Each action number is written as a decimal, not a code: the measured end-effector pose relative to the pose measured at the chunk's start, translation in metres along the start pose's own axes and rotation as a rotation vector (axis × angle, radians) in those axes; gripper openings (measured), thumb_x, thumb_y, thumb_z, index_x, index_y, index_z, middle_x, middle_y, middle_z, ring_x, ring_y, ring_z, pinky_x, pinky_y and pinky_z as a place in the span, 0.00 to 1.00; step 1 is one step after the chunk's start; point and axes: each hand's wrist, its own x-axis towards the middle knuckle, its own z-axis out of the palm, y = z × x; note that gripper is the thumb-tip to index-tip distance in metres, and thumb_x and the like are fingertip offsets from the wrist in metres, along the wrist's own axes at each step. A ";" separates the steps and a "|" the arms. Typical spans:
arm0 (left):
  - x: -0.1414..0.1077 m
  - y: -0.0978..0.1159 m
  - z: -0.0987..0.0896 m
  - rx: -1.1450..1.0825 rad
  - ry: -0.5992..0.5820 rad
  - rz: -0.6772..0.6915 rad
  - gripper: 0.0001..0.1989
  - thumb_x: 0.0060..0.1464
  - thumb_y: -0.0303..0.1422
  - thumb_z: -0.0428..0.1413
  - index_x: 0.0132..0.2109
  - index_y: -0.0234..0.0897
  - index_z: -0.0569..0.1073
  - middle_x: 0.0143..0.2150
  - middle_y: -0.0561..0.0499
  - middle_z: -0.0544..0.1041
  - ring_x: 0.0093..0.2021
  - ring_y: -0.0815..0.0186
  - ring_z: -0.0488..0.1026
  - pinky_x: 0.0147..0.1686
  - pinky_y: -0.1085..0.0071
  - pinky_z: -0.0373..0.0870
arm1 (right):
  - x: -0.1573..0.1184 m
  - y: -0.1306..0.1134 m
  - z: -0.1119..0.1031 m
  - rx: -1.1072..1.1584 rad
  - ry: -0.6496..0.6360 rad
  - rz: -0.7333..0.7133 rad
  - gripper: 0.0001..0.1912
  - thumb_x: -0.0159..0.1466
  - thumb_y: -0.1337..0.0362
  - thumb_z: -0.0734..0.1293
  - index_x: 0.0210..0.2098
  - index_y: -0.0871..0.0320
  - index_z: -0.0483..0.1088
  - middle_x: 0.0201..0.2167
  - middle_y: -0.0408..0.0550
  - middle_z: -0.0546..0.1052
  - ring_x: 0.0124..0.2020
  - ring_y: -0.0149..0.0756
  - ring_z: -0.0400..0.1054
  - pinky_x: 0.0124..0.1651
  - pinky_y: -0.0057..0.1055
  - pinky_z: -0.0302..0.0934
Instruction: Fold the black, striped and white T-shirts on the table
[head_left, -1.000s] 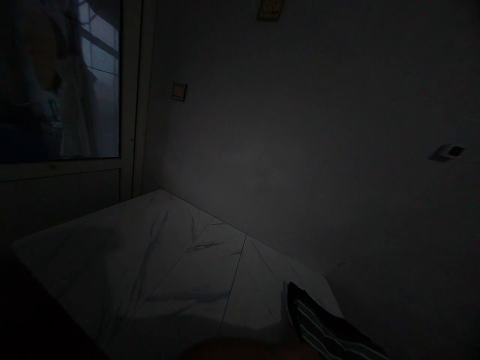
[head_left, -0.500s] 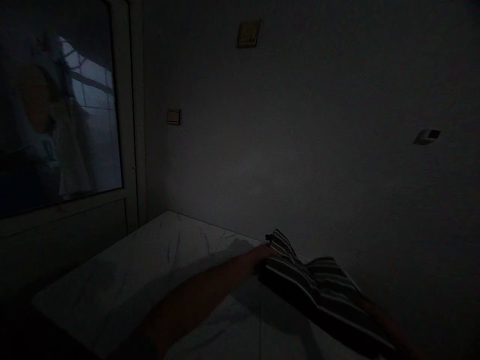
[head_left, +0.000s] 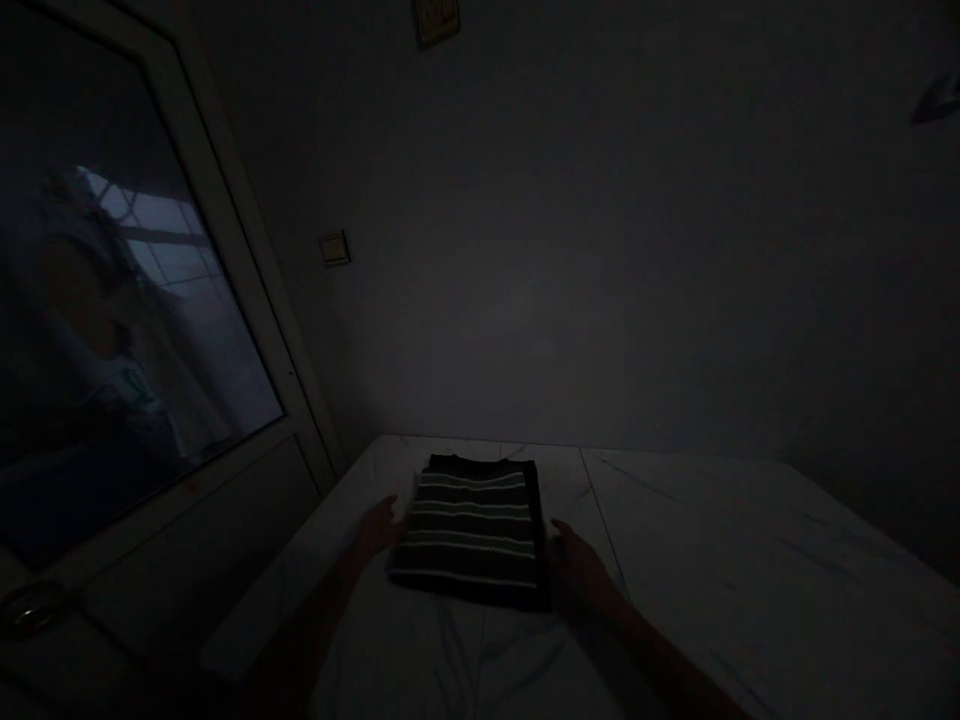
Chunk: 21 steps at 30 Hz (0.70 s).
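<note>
A dark striped piece of cloth with pale lines, folded into a rough square, lies on the white marble-patterned table. At its left edge is my left hand, thumb raised and apart from the fingers, the fingertips close against the fabric. My right hand is at the opposite edge, its thumb also apart and its fingers near or touching the side of the cloth. Neither hand visibly grips the fabric. The light is very dim, so the fingertips are hard to make out.
A plain wall rises behind the table, with a switch plate and a higher wall plate. On the left stands a framed glass door showing reflections, with a round metallic thing low beside it.
The cloth, held up and sagging between my hands at the right before, now lies flat and folded at the table's middle. My hands are at its sides, and the view has shifted.
</note>
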 end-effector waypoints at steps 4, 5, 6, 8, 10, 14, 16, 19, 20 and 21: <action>0.011 -0.023 0.004 0.107 0.007 0.069 0.33 0.53 0.45 0.59 0.64 0.40 0.68 0.63 0.43 0.74 0.64 0.49 0.69 0.63 0.56 0.65 | 0.016 0.003 0.002 0.063 -0.004 -0.006 0.30 0.66 0.53 0.57 0.64 0.57 0.63 0.49 0.55 0.80 0.46 0.46 0.77 0.49 0.40 0.70; 0.018 -0.020 0.010 0.136 -0.014 0.141 0.31 0.55 0.44 0.58 0.64 0.41 0.68 0.65 0.44 0.72 0.66 0.51 0.67 0.65 0.57 0.62 | 0.026 -0.006 -0.001 0.058 0.025 -0.044 0.29 0.66 0.54 0.57 0.63 0.57 0.64 0.51 0.54 0.79 0.48 0.46 0.76 0.52 0.41 0.69; 0.025 -0.015 0.018 0.186 -0.032 0.229 0.30 0.57 0.42 0.57 0.64 0.41 0.69 0.67 0.45 0.70 0.67 0.53 0.65 0.67 0.58 0.58 | 0.037 -0.016 -0.002 0.037 0.061 -0.084 0.28 0.66 0.55 0.56 0.63 0.57 0.65 0.53 0.55 0.78 0.51 0.46 0.75 0.54 0.42 0.68; 0.039 -0.001 0.038 0.355 -0.029 0.401 0.28 0.60 0.41 0.55 0.65 0.40 0.68 0.69 0.43 0.68 0.69 0.54 0.62 0.69 0.56 0.55 | 0.058 -0.036 -0.001 -0.046 0.123 -0.153 0.27 0.67 0.58 0.56 0.62 0.58 0.67 0.56 0.56 0.77 0.56 0.47 0.72 0.59 0.44 0.64; 0.048 0.010 0.060 0.560 0.010 0.498 0.28 0.64 0.42 0.52 0.68 0.39 0.65 0.70 0.39 0.64 0.71 0.50 0.58 0.69 0.47 0.54 | 0.073 -0.047 0.006 -0.152 0.141 -0.214 0.27 0.67 0.58 0.57 0.62 0.59 0.67 0.59 0.57 0.74 0.61 0.49 0.67 0.64 0.47 0.60; 0.051 0.010 0.099 0.762 0.055 0.532 0.27 0.67 0.45 0.49 0.69 0.44 0.64 0.73 0.40 0.60 0.73 0.45 0.54 0.67 0.39 0.52 | 0.075 -0.033 0.030 -0.284 0.051 -0.299 0.28 0.70 0.57 0.57 0.66 0.60 0.64 0.68 0.58 0.65 0.69 0.50 0.57 0.69 0.49 0.54; 0.050 0.002 0.109 0.782 0.062 0.539 0.26 0.68 0.45 0.48 0.69 0.46 0.65 0.73 0.42 0.60 0.73 0.45 0.53 0.67 0.41 0.53 | 0.069 -0.017 0.042 -0.284 0.032 -0.296 0.28 0.72 0.56 0.55 0.68 0.60 0.61 0.70 0.56 0.62 0.70 0.48 0.55 0.69 0.47 0.53; 0.051 -0.011 0.114 0.796 0.070 0.537 0.27 0.68 0.46 0.48 0.70 0.47 0.63 0.74 0.44 0.58 0.74 0.46 0.51 0.67 0.42 0.54 | 0.061 0.004 0.057 -0.254 0.073 -0.311 0.29 0.73 0.56 0.54 0.71 0.54 0.57 0.72 0.52 0.58 0.71 0.47 0.54 0.70 0.47 0.54; 0.051 -0.015 0.114 0.802 0.071 0.544 0.27 0.68 0.46 0.47 0.70 0.48 0.62 0.74 0.45 0.57 0.74 0.47 0.50 0.66 0.42 0.54 | 0.060 0.009 0.061 -0.243 0.096 -0.324 0.29 0.73 0.56 0.54 0.72 0.52 0.55 0.72 0.51 0.58 0.71 0.47 0.54 0.69 0.48 0.55; 0.051 -0.018 0.113 0.808 0.072 0.553 0.27 0.69 0.46 0.47 0.71 0.49 0.60 0.75 0.46 0.56 0.74 0.47 0.50 0.66 0.42 0.54 | 0.058 0.013 0.063 -0.233 0.124 -0.339 0.29 0.74 0.56 0.55 0.73 0.50 0.52 0.73 0.50 0.57 0.71 0.47 0.54 0.69 0.49 0.56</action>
